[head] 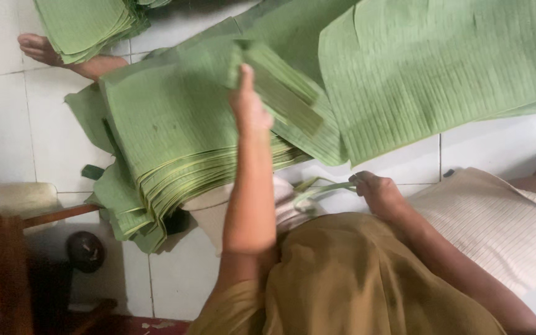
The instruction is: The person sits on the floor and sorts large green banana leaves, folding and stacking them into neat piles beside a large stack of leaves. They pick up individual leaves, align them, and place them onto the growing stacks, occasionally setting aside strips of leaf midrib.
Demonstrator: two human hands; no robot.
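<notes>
- Our left hand [250,108] reaches out over the tall stack of flat, ribbed green cut leaf sheets [169,142] on the white tiled floor [51,142]; its fingers are closed on a folded bundle of the same green leaf sheets [274,80], which sticks out to either side of the hand, above the stack's top sheet.
- The thumb side of this hand faces us, and the fingers themselves lie hidden behind the bundle.
- Our right hand [376,192] sits lower, close to our body, with fingers curled shut around a thin pale-green leaf strip [324,186]; the strip runs leftward from the fist in a loop.
- A large single green leaf sheet [442,68] lies spread at upper right, overlapping the stack's far edge.
- A smaller pile of green leaf sheets [88,25] rests at upper left, with another person's bare foot [41,48] just below it.
- A cream ribbed cloth [497,223] lies just beside our right forearm.
- A dark wooden stool [7,248] stands at lower left.
</notes>
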